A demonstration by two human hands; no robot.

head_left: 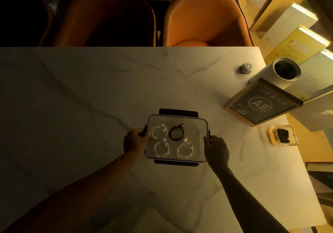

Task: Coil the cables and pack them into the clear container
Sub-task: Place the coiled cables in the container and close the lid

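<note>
The clear container [200, 124] sits on the marble table with a transparent lid over it and dark clasps sticking out at its far and near sides. Through the lid I see three coiled white cables [158, 131] [161, 149] [185, 150] and one coiled black cable [176, 132]. My left hand [135, 140] grips the clasp on the container's left edge. My right hand [216, 149] holds the clasp on its right edge.
A framed dark sign marked A8 [261, 104] leans at the right, behind it a white cylinder [281, 74] and a small round knob [246, 68]. A glass dish with dark contents [282, 135] lies near the right table edge. Two orange chairs [205, 16] stand beyond the far edge.
</note>
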